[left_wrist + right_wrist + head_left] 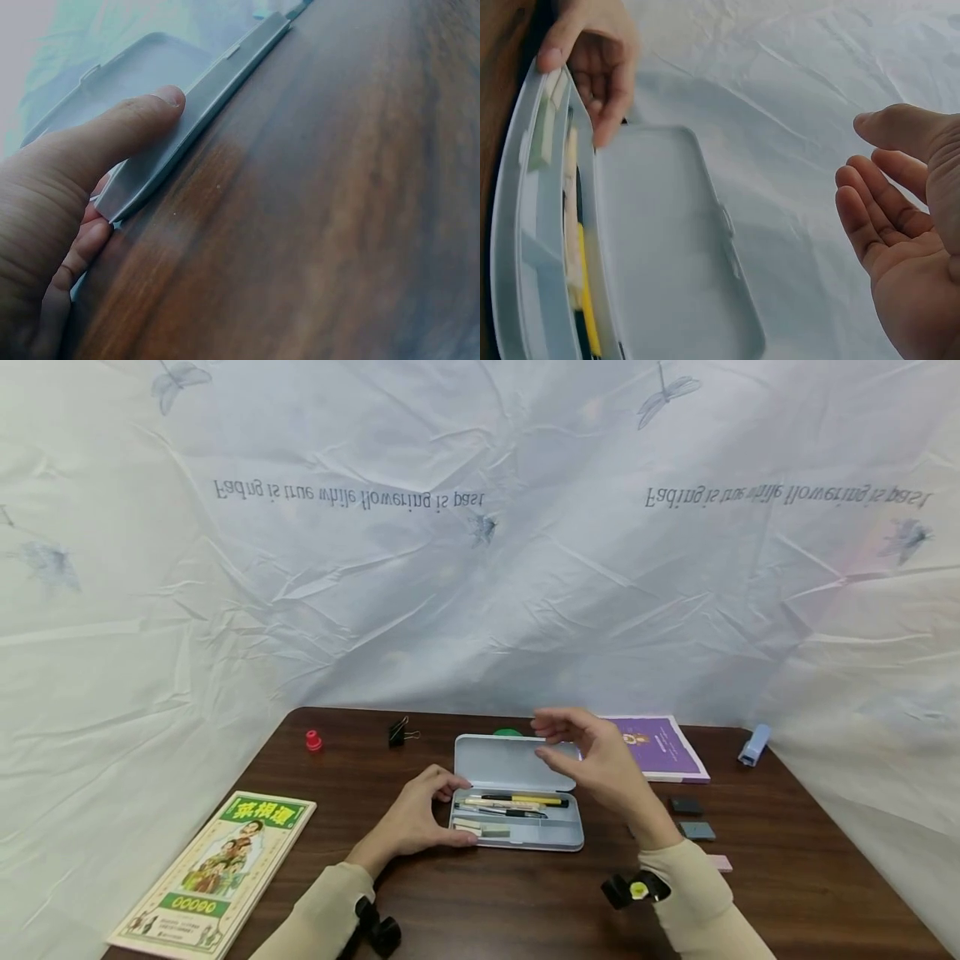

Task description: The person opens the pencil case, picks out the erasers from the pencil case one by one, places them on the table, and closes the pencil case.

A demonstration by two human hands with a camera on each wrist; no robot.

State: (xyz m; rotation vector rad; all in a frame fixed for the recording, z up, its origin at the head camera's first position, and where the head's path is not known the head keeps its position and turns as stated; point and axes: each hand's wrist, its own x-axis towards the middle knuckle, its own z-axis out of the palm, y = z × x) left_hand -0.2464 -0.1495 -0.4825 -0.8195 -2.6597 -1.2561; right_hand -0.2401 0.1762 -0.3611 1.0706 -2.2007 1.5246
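Observation:
A pale grey-blue pencil case (551, 833) lies on the table with its lid (502, 762) swung back. Several pens (517, 804), one of them yellow, fill its rear compartment, and pale green and white erasers (491, 831) sit at the front left. My left hand (414, 814) grips the left end of the case, thumb on the front wall (202, 105) and fingers around the back corner. My right hand (603, 764) hovers over the right side of the lid, fingers loosely bent and thumb apart, holding nothing.
On the left lies a green and cream book (225, 868). Behind are a red stamp-like piece (313, 741) and a black binder clip (399, 732). To the right are a purple book (663, 747), a blue stapler (754, 745), and small dark (686, 806), grey (697, 832) and pink (720, 863) blocks.

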